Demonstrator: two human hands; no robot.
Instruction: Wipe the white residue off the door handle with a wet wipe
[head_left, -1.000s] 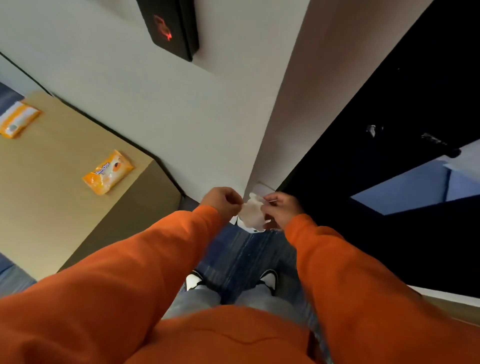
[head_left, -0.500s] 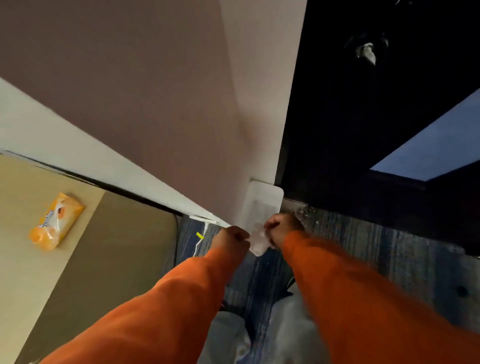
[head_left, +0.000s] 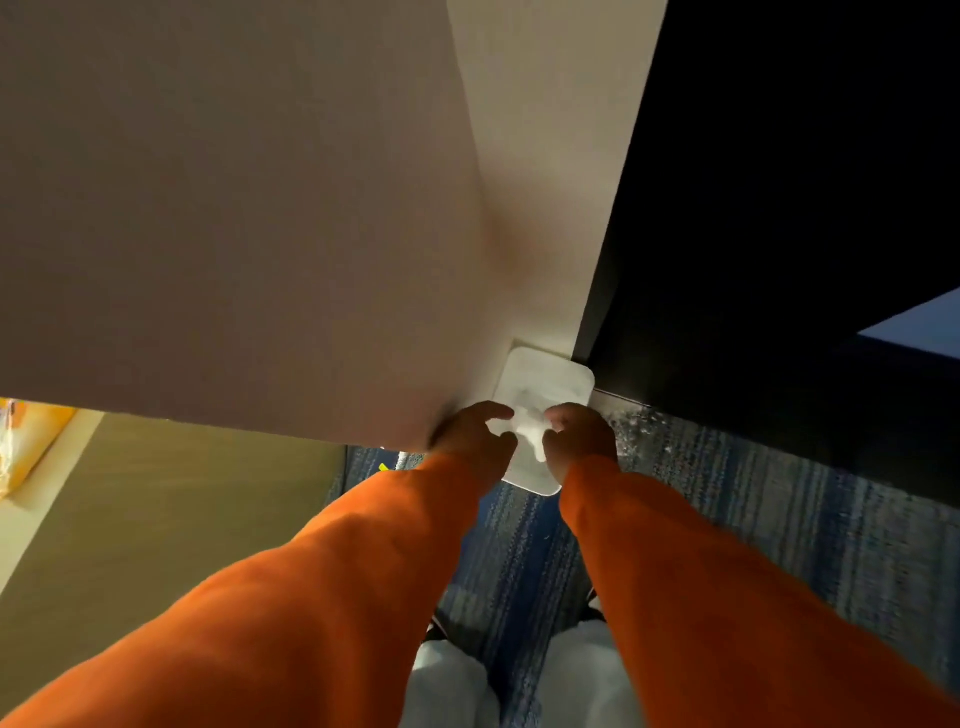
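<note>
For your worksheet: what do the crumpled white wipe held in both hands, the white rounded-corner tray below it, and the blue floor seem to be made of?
Crumpled white wipe: thin, soft non-woven cloth or paper, matte; it bunches between the left hand and right hand.
White rounded-corner tray: probably moulded plastic; smooth, rigid-looking rim.
Blue floor: likely carpet; streaked woven texture, no shine.

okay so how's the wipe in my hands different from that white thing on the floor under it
The wet wipe is crumpled and irregular; the white tray on the floor is flat with rounded corners. The wipe is pinched between the left hand and right hand, while the tray lies against the wall. The wipe looks smaller than the tray. Both are white.
</note>
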